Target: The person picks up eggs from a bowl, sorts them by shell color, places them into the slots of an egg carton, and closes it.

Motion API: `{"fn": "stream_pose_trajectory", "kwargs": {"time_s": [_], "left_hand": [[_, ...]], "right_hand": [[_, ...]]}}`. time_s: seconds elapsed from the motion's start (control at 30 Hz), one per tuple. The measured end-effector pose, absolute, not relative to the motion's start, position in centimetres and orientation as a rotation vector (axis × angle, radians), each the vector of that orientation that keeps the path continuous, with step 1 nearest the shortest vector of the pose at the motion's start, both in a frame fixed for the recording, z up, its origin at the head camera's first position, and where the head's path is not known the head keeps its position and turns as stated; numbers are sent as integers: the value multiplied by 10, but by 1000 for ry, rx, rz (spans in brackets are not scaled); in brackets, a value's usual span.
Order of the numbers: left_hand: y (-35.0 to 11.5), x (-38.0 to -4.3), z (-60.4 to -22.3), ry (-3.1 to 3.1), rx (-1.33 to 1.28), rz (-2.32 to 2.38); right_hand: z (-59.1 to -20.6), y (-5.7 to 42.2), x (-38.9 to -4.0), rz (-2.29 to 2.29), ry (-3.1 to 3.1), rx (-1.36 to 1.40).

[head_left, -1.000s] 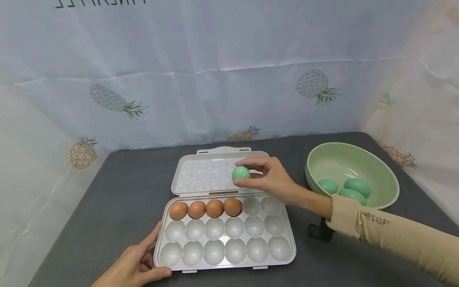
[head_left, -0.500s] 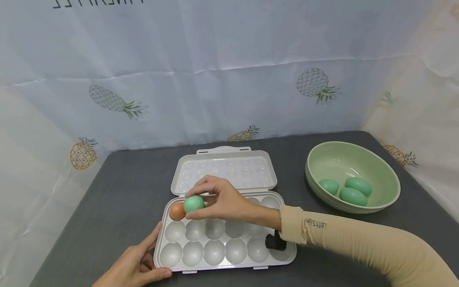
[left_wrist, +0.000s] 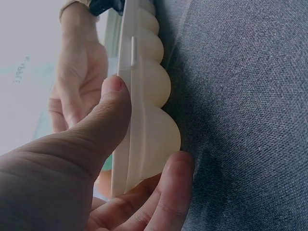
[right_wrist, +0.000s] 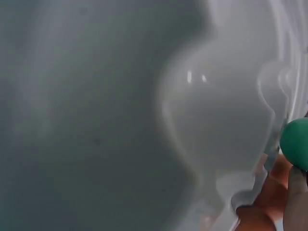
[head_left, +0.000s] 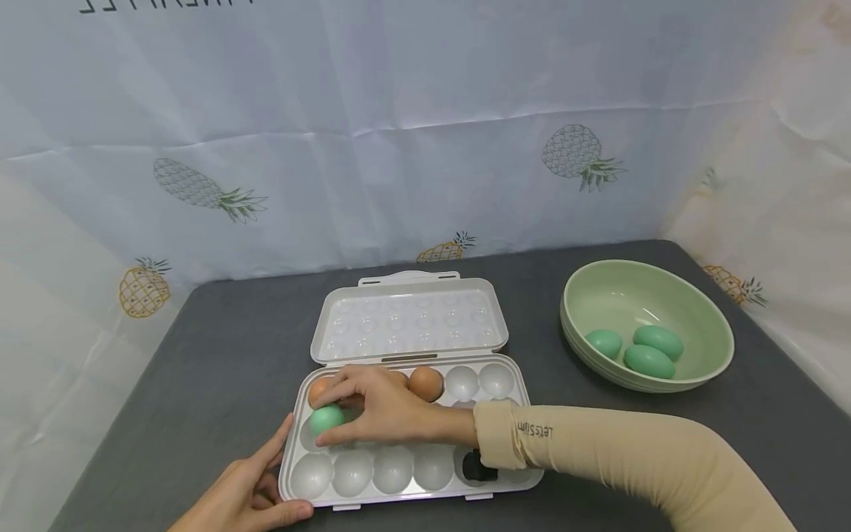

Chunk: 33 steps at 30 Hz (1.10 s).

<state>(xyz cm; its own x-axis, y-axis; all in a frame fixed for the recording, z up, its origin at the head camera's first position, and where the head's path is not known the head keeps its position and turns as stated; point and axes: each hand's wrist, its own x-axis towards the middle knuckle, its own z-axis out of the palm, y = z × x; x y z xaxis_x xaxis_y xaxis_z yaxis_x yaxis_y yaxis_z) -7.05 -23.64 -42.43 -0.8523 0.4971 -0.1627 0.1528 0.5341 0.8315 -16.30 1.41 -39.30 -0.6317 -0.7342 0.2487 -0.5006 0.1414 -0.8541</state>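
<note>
A white egg tray (head_left: 394, 473) with round hollows lies on the table, its lid folded back. My right hand (head_left: 382, 406) pinches a green egg (head_left: 327, 419) between thumb and fingers, right at the leftmost hollow of the middle row. Brown eggs (head_left: 425, 383) sit in the back row, some hidden behind the right hand. At the tray's front left corner, my left hand (head_left: 249, 484) grips the edge. The left wrist view shows its thumb (left_wrist: 113, 91) on the rim and fingers (left_wrist: 175, 187) under the hollows.
To the right stands a light green bowl (head_left: 705, 318) with three green eggs (head_left: 649, 361) inside. The open lid (head_left: 408, 321) lies flat behind the tray. A pineapple-print cloth (head_left: 372, 170) hangs behind the dark grey table (head_left: 226, 355).
My right hand has carried the green egg from over the lid leftward and toward me, down to the middle row's left end. The left hand keeps its grip on the tray corner.
</note>
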Motion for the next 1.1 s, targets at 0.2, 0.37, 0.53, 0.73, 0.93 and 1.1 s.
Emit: {"fn": "stream_pose_trajectory", "kwargs": {"time_s": [0.2,0.37,0.53,0.73,0.93,1.1], "left_hand": [[-237,-70,-427,2417,566,1243],[-237,-70,-428,2451,617,1245],[-236,-70,-428,2449,604,1249],[-236,-70,-429,2455,629,1261],[-236,-70,-428,2434,611,1265],[-236,-71,-427,2431,601,1257]], "right_hand": [[-398,5,-160,-1334,2287,-1383],[-399,2,-160,-1260,2341,-1502],[-397,1,-160,-1185,2380,-1564],[-396,-1,-159,-1121,2419,-1632],[-395,-2,-160,-1007,2459,-1695],[-394,-2,-159,-995,2431,-1695]]}}
